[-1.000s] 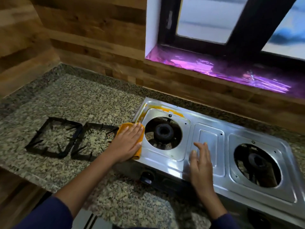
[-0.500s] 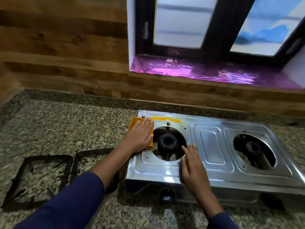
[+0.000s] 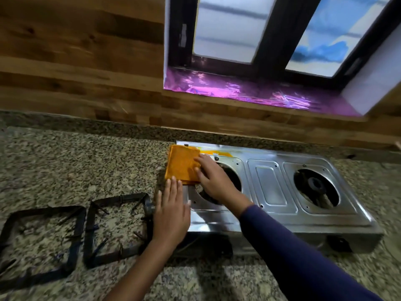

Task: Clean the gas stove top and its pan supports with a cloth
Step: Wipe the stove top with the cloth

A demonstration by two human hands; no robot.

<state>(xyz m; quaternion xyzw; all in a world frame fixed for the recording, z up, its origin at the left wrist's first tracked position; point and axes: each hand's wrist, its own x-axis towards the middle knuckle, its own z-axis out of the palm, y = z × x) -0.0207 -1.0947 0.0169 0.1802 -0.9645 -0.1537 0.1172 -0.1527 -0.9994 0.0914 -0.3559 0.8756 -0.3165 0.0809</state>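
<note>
Head view: right hand (image 3: 213, 182) fingers (image 3: 200, 159) flat, seemingly pressing cloth (image 3: 182, 166).

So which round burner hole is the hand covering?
The left burner hole, beside the orange cloth; the right hand lies across it. The right hole is uncovered.

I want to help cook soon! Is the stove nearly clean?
Not yet. Both pan supports are off, lying on the counter. The right hand presses the orange cloth on the stove's back-left corner; the left hand rests nearby. The supports look unwiped.
</note>
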